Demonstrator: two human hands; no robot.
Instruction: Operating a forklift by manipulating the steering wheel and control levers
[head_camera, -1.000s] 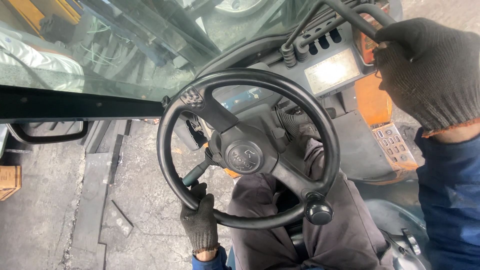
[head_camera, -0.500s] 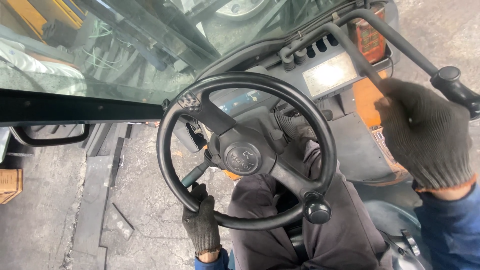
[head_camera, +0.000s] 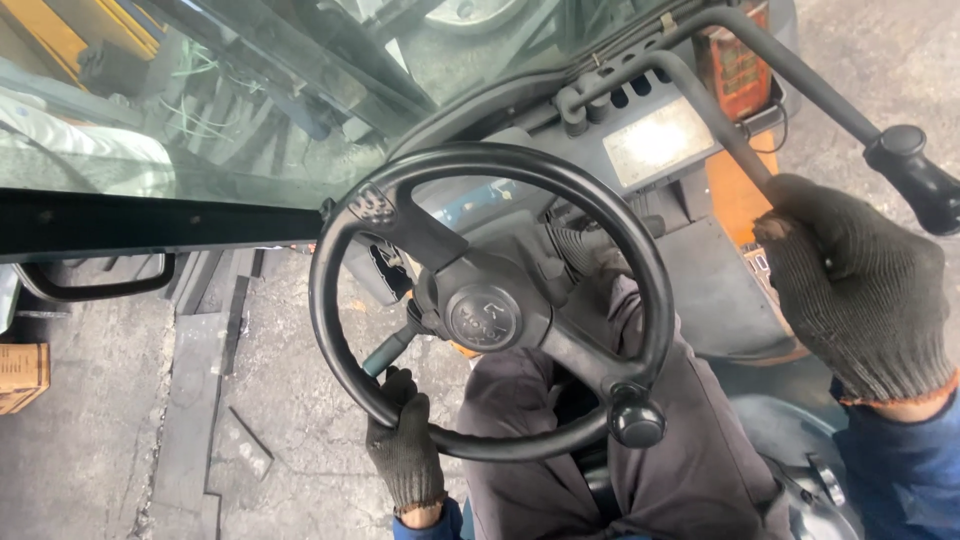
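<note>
While gripping the lower-left rim of the black steering wheel (head_camera: 480, 300), left hand (head_camera: 405, 450) with fingers curled shut round it. Right hand (head_camera: 860, 290) closed on the nearer control lever (head_camera: 700, 110), long axis slanting up-left toward the dash. Second lever knob (head_camera: 915, 180) just beside, up-right of the knuckles, untouched. Spinner knob (head_camera: 637, 422) at lower right of rim, free. Right fingertips hidden behind the glove; lever bases hard to make out.
</note>
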